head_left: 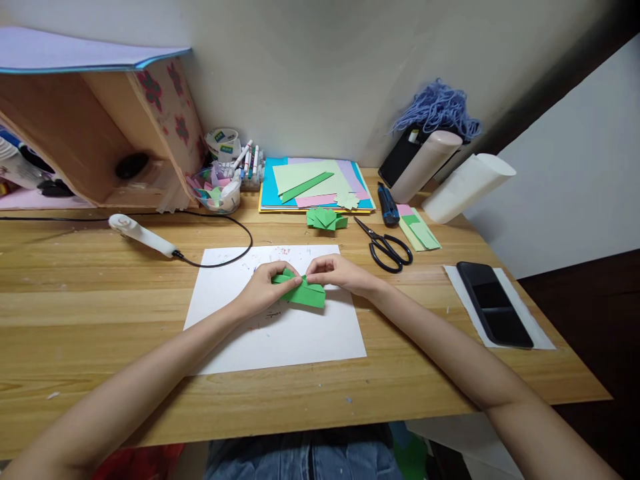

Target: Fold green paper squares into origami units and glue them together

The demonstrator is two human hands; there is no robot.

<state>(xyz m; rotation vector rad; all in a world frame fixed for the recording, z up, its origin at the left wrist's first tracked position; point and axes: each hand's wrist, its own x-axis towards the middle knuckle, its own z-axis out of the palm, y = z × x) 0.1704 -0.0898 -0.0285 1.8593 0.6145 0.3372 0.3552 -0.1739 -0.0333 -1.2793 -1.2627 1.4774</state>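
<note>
A folded piece of green paper [306,295] is held over a white sheet [320,340] on the wooden table. My left hand [267,287] grips its left part, the thumb lying across the top. The fingers of my right hand [333,272] pinch its upper edge close to my left thumb. Both hands are closed on the paper and nearly touch each other. Just beyond them sits a layered green paper shape [326,219]. Dark and reddish marks show on the white sheet.
Black-handled scissors [387,250], a blue cutter [388,205] and small paper pieces [419,230] lie right of centre. A stack of coloured paper [265,193] is at the back. A corded white tool [143,235] lies left, a phone [493,303] right.
</note>
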